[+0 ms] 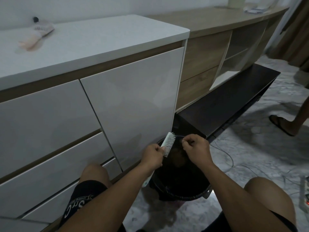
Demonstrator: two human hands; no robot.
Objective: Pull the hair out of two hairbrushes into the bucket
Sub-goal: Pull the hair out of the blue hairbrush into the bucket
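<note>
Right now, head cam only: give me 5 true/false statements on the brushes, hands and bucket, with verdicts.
1. The left hand holds the white hairbrush over the black bucket. True.
2. The right hand is resting flat on the floor. False: it is raised above the bucket, fingertips pinched together beside the bristles.
3. A second, pinkish hairbrush lies on the white cabinet top. True.
4. The bucket sits on top of the cabinet. False: it stands on the floor between the person's knees, against the cabinet front.
5. The white hairbrush's bristles face the cabinet doors. False: they face right, toward the right hand.
</note>
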